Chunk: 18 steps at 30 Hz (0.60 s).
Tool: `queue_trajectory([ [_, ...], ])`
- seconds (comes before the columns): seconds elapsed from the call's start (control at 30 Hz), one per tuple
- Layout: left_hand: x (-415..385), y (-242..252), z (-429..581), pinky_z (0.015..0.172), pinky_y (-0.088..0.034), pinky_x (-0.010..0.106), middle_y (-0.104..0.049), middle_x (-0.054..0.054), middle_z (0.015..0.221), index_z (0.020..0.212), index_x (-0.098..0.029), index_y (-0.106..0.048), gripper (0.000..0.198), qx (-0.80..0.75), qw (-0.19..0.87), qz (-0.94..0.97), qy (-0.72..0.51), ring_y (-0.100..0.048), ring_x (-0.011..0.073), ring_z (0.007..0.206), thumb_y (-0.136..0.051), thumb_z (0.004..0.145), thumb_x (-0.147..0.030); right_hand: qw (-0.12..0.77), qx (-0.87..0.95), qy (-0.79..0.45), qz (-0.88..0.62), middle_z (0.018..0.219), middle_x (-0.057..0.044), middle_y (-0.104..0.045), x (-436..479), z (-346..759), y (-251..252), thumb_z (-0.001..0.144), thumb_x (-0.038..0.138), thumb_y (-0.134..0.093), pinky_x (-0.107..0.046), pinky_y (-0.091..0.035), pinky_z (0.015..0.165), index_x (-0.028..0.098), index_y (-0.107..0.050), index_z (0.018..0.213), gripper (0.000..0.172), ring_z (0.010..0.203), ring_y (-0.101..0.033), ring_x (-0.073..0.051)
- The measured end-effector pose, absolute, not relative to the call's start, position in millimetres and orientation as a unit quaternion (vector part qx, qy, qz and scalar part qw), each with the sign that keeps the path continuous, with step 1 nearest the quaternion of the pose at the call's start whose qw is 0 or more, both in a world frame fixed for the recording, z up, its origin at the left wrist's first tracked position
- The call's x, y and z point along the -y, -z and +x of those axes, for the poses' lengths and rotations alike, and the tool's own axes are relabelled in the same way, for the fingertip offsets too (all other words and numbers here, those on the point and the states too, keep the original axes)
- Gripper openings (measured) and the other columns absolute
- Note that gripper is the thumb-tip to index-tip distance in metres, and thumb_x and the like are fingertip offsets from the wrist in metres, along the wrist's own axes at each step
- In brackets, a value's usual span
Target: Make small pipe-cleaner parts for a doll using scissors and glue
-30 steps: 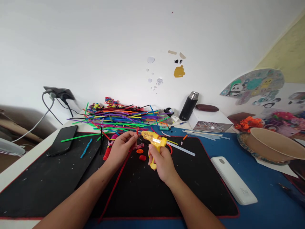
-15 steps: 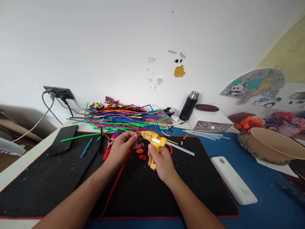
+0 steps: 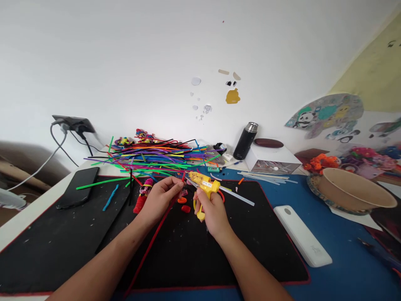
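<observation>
My left hand point(image 3: 165, 196) pinches a long red pipe cleaner point(image 3: 149, 249), whose short end pokes up past the fingertips while the rest trails down over the black mat. Wrapped round the handle of a yellow glue gun point(image 3: 205, 184) is my right hand point(image 3: 214, 212). The gun's nozzle points left, close to the red tip; I cannot tell if they touch. A clear glue stick point(image 3: 239, 196) juts from its back. Beneath the hands lie an orange piece point(image 3: 182, 200) and a red piece point(image 3: 186, 208). A small red figure point(image 3: 142, 197) lies beside my left hand.
A heap of coloured pipe cleaners point(image 3: 156, 155) lies along the wall. Behind and right stand a black flask point(image 3: 246, 141) and a white box point(image 3: 272, 158). A phone point(image 3: 78, 188) lies left, a white power bank point(image 3: 302, 235) right, near a beige bowl point(image 3: 357, 190).
The view has shifted slightly. The glue gun's nozzle sits a little farther right of the red tip, and both hands keep their hold.
</observation>
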<state>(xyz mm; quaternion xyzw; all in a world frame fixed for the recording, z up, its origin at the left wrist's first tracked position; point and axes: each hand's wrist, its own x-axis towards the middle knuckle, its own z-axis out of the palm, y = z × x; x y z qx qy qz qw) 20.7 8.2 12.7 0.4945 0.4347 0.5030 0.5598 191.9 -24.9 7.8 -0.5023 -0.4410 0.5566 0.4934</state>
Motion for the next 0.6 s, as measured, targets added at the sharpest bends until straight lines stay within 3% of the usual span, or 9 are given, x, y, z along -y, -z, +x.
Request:
queue_trajectory([
  [0.2, -22.6, -21.8, 1.0, 0.053, -0.037, 0.023, -0.055, -0.004, 0.058, 0.079, -0.019, -0.069, 0.026, -0.401, 0.533, 0.379, -0.641, -0.046, 0.0111, 0.055, -0.083, 0.076, -0.04, 0.586, 0.376, -0.568, -0.439, 0.047, 0.006, -0.053, 16.5, 197.5, -4.3, 0.084, 0.062, -0.067, -0.02, -0.029, 0.036, 0.016, -0.067, 0.085, 0.046, 0.034, -0.04, -0.009],
  [0.4, -31.0, -15.3, -6.0, 0.052, -0.039, 0.024, -0.058, -0.002, 0.058, 0.073, -0.019, -0.067, 0.03, -0.422, 0.541, 0.374, -0.624, -0.049, 0.0125, 0.054, -0.083, 0.073, -0.044, 0.664, 0.267, -0.543, -0.44, 0.049, 0.006, -0.053, 6.2, 204.1, 3.0, 0.081, 0.061, -0.069, -0.02, -0.018, 0.034, 0.016, -0.066, 0.084, 0.045, 0.031, -0.038, -0.007],
  [0.6, -29.6, -10.6, -4.4, 0.051, -0.035, 0.024, -0.059, -0.002, 0.06, 0.076, -0.018, -0.067, 0.038, -0.418, 0.564, 0.384, -0.6, -0.048, 0.0122, 0.053, -0.085, 0.07, -0.051, 0.675, 0.216, -0.55, -0.441, 0.053, 0.005, -0.056, 15.9, 233.0, 8.5, 0.079, 0.064, -0.076, -0.019, -0.018, 0.035, 0.016, -0.068, 0.094, 0.051, 0.033, -0.04, -0.007],
])
